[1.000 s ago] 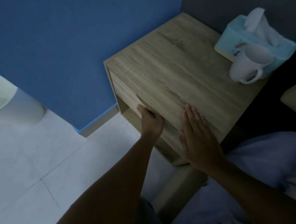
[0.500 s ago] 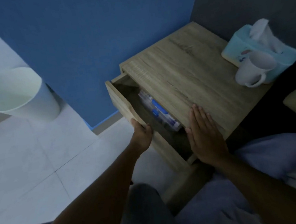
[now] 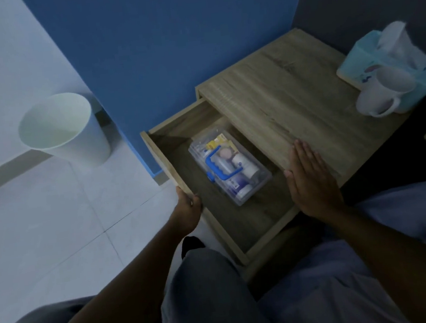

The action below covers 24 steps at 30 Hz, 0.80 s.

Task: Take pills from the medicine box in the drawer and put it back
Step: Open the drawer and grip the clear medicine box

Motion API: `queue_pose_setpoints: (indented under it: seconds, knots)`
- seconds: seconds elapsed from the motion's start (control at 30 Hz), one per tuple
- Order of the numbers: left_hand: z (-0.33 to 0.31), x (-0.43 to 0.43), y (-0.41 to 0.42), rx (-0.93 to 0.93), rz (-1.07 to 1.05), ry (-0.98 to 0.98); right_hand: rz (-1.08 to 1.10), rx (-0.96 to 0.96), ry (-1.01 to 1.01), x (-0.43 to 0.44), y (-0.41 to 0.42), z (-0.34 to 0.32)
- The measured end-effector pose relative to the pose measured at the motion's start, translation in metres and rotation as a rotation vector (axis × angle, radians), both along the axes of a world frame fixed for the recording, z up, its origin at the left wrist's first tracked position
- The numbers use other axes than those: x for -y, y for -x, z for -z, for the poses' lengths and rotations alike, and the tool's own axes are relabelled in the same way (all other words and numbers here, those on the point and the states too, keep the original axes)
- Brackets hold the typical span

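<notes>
The wooden drawer [image 3: 165,163] of the bedside table stands pulled far out. Inside lies a clear plastic medicine box [image 3: 229,165] with a blue handle, bottles and packets showing through its lid. My left hand [image 3: 187,210] grips the drawer's front panel at its near end. Flat on the near edge of the tabletop [image 3: 291,96], fingers together, rests my right hand [image 3: 311,178], to the right of the box and holding nothing.
A white mug [image 3: 382,93] and a light blue tissue box [image 3: 383,53] stand at the tabletop's far right. A white waste bin [image 3: 65,128] stands on the tiled floor to the left, by the blue wall. My legs and a pale blanket fill the foreground.
My left hand has pulled the drawer from shut to wide open, and the medicine box has come into full view. My right hand stayed pressed on the tabletop.
</notes>
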<state>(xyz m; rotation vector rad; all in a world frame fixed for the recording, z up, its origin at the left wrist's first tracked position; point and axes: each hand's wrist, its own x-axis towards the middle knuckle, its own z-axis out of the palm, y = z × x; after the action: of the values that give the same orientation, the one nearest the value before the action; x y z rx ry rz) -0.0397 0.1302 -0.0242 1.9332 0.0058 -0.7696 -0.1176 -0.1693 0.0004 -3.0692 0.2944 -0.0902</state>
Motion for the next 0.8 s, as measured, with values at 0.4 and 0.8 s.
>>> queue_pose_setpoints:
  seconds: [0.4,0.8]
  knots:
    - [0.0,-0.007,-0.001,-0.082,0.011,-0.124,0.018,-0.043,-0.015,0.002,-0.001,0.001]
    - [-0.081,0.003,-0.055,0.125,0.408,-0.594,-0.059,0.081,-0.173,-0.09,0.0,-0.032]
